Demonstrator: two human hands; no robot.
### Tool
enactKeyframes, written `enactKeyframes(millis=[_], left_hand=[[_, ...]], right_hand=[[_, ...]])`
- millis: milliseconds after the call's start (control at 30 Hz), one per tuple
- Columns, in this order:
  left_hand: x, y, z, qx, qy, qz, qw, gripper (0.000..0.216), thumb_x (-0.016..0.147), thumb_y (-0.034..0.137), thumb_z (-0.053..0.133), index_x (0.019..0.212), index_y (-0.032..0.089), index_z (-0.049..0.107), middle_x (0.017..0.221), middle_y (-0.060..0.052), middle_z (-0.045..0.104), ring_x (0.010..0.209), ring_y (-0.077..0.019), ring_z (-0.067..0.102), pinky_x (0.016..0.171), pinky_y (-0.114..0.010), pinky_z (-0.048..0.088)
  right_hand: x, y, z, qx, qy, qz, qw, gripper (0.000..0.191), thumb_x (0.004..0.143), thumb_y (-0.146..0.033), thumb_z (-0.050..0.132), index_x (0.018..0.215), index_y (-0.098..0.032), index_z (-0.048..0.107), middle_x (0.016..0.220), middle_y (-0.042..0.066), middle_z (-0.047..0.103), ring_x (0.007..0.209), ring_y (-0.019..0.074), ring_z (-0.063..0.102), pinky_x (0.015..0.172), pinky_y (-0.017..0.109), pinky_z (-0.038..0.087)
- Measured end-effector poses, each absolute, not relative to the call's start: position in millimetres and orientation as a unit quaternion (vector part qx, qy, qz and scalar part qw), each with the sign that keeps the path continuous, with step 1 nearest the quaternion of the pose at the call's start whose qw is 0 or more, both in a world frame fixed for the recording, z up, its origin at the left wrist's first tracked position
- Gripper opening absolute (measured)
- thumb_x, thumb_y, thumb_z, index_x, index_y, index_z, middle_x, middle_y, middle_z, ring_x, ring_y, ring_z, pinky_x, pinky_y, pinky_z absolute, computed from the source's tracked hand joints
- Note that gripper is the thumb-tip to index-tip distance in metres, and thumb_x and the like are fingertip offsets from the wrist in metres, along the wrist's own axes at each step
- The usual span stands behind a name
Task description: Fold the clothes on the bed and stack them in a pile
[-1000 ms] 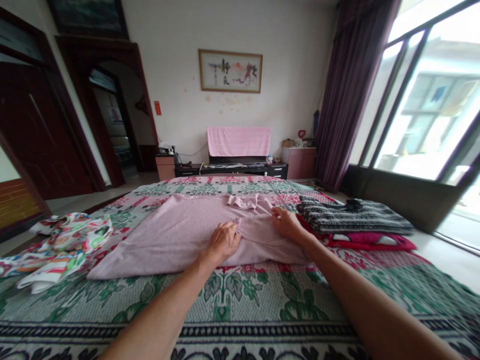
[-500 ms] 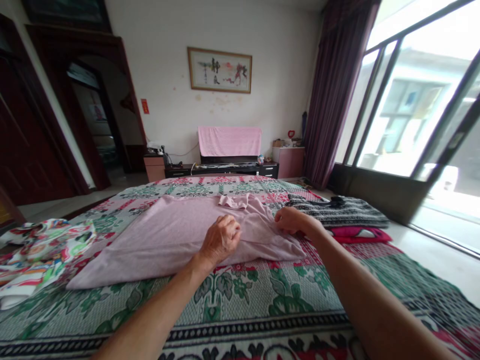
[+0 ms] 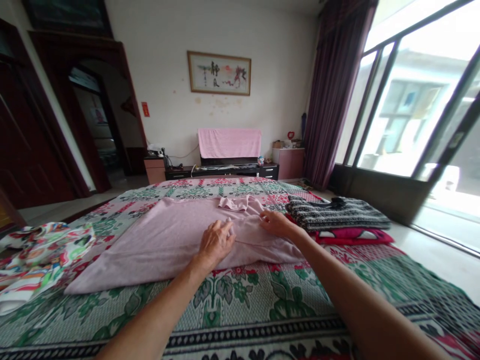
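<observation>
A pale pink garment [image 3: 165, 240] lies spread flat on a bed covered by a green, red and white flowered mat [image 3: 240, 300]. My left hand [image 3: 214, 241] rests on the garment near its right part, fingers curled and pinching a fold of the cloth. My right hand [image 3: 275, 223] lies on the garment's right edge, fingers closed on the fabric. A small folded-over piece of the pink cloth [image 3: 234, 202] sits at the garment's far edge.
A stack of folded clothes, striped black-and-white [image 3: 337, 214] over red [image 3: 356, 235], lies to the right. A crumpled colourful printed cloth [image 3: 41, 250] sits at the left. Beyond the bed stand a low cabinet with a pink towel [image 3: 229, 142], a doorway at the left and large windows at the right.
Both hands have stayed on the pink garment's right part. The left hand lifted slightly, then settled back down. The right hand slid a little to the left along the edge.
</observation>
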State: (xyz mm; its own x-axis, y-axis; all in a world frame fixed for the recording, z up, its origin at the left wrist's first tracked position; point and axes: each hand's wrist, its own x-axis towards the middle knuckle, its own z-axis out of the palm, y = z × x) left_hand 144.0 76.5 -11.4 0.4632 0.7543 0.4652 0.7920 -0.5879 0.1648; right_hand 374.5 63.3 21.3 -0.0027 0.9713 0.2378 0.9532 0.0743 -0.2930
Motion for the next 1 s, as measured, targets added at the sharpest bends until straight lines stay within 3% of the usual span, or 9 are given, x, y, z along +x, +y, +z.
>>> enactKeyframes(millis=[100,233,433,633,767,867,933,1000], left_hand=[[144.2,84.5,-15.2,-0.849,-0.476,-0.230,0.008,0.042,0.084,0.044,0.049,0.122,0.028,0.055,0.103,-0.007,0.062,0.101,-0.0211,0.056,0.086,-0.032,0.042],[146.2,91.0,-18.9,-0.866,-0.447,-0.215,-0.060,0.033,0.087,0.041,0.043,0.102,0.022,0.064,0.101,-0.007,0.064,0.098,-0.0187,0.059,0.082,-0.028,0.045],[145.9,87.4,-19.3,-0.816,-0.454,-0.358,-0.022,0.029,0.081,0.029,0.050,0.106,0.020,0.062,0.106,-0.007,0.065,0.100,-0.0180,0.059,0.092,-0.028,0.044],[142.0,86.8,-24.7,-0.836,-0.452,-0.311,0.005,0.034,0.080,0.030,0.050,0.110,0.017,0.059,0.110,-0.009,0.061,0.103,-0.0197,0.058,0.091,-0.028,0.045],[141.5,86.3,-27.1,-0.842,-0.464,-0.275,0.004,0.036,0.080,0.032,0.051,0.110,0.014,0.057,0.106,-0.011,0.061,0.101,-0.0208,0.058,0.088,-0.028,0.046],[142.4,84.1,-26.6,-0.846,-0.466,-0.259,0.005,0.034,0.081,0.033,0.049,0.107,0.013,0.058,0.106,-0.012,0.061,0.101,-0.0220,0.058,0.089,-0.029,0.045],[143.1,82.4,-26.1,-0.848,-0.467,-0.249,0.001,0.033,0.082,0.033,0.048,0.105,0.013,0.060,0.106,-0.013,0.061,0.101,-0.0231,0.059,0.089,-0.031,0.045],[143.6,81.0,-26.0,-0.847,-0.471,-0.247,0.000,0.034,0.083,0.033,0.047,0.106,0.012,0.060,0.108,-0.014,0.061,0.100,-0.0241,0.059,0.090,-0.032,0.045]], right_hand=[[372.1,66.8,16.5,-0.638,-0.747,0.041,0.183,0.029,0.075,-0.016,0.048,0.095,-0.016,0.068,0.092,0.008,0.070,0.078,0.0158,0.061,0.072,0.023,0.043],[373.7,69.5,14.4,-0.614,-0.769,0.047,0.173,0.026,0.071,-0.009,0.046,0.082,-0.014,0.069,0.083,0.007,0.069,0.075,0.0157,0.060,0.074,0.024,0.044],[372.2,77.3,14.9,-0.528,-0.797,-0.051,0.289,0.056,0.069,-0.002,0.039,0.124,-0.012,0.049,0.127,0.015,0.050,0.113,0.0198,0.049,0.098,0.033,0.039],[370.1,79.1,3.5,-0.514,-0.809,-0.095,0.270,0.062,0.071,-0.002,0.038,0.132,-0.013,0.039,0.135,0.015,0.043,0.127,0.0224,0.037,0.106,0.042,0.032],[375.3,76.6,-5.6,-0.541,-0.801,-0.060,0.251,0.060,0.068,-0.001,0.041,0.128,-0.006,0.045,0.134,0.020,0.044,0.123,0.0247,0.043,0.104,0.039,0.035],[382.0,71.5,3.6,-0.568,-0.780,-0.042,0.260,0.059,0.070,-0.004,0.045,0.129,-0.008,0.045,0.130,0.019,0.049,0.113,0.0230,0.052,0.096,0.035,0.041],[387.3,63.7,20.0,-0.603,-0.761,-0.024,0.238,0.048,0.073,-0.009,0.045,0.120,-0.012,0.055,0.114,0.015,0.061,0.095,0.0204,0.060,0.082,0.032,0.046],[391.7,52.0,40.4,-0.638,-0.752,0.032,0.163,0.030,0.073,-0.014,0.047,0.096,-0.014,0.066,0.086,0.009,0.069,0.073,0.0163,0.061,0.067,0.026,0.045]])
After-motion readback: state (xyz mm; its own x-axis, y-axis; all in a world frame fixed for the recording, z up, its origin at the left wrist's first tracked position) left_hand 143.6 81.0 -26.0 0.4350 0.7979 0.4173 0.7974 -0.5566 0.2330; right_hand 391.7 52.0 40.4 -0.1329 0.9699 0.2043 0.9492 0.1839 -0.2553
